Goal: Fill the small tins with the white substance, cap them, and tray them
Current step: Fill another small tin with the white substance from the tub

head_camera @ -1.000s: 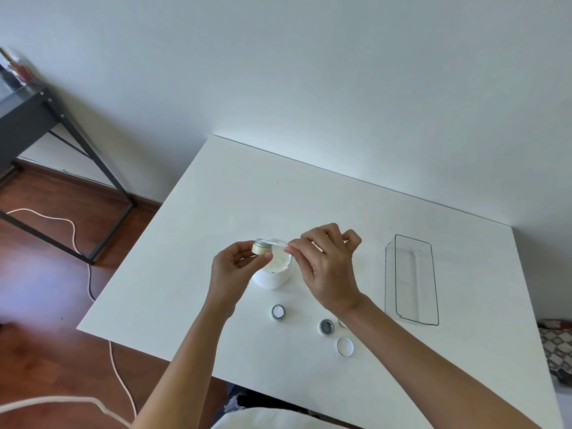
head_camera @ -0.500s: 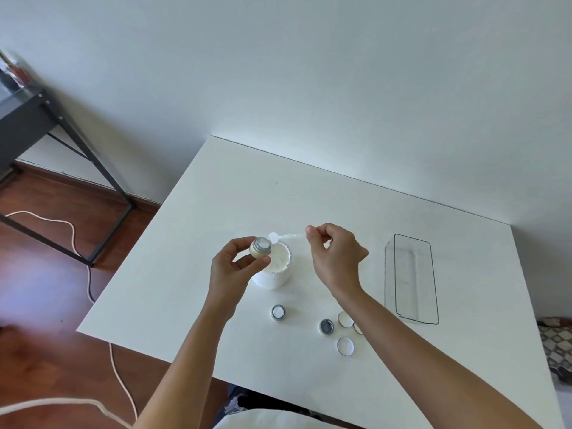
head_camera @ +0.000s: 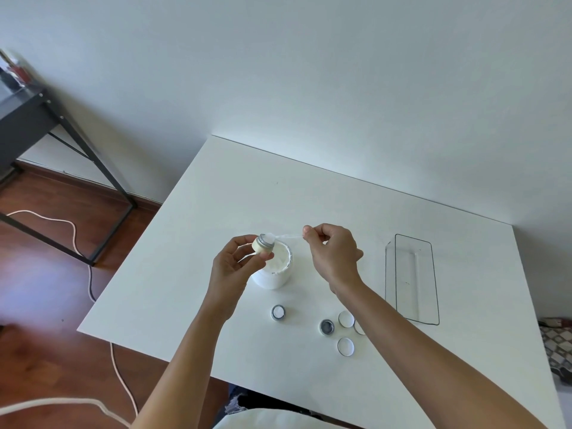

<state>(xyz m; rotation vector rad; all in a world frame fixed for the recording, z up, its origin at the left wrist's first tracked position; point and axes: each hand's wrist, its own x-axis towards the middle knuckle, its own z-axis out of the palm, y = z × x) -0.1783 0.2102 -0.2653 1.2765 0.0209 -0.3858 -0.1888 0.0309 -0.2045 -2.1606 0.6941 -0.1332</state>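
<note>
white walls meet a white bench (head_camera: 235,193) set into the corner, with wooden floor (head_camera: 55,342) and a pale cable (head_camera: 74,230) off to the left. both hands work above an open white jar (head_camera: 274,267) of white substance near the middle of the bench. the left hand (head_camera: 235,264) has its fingers and thumb curled round a small tin (head_camera: 263,243), tilted with its mouth toward the right. the right hand (head_camera: 332,252) pinches the handle end of a thin white spatula (head_camera: 286,236) between thumb and fingertips, the other fingers curled in; the spatula's tip sits at the mouth of the held tin. nearer the front edge, one filled tin (head_camera: 278,312) stands alone, and an empty tin (head_camera: 327,327) stands to its right, just beside loose white caps (head_camera: 345,346); one cap is partly hidden by the right forearm. a clear tray (head_camera: 433,305) lies at the right, well apart from the tins.
</note>
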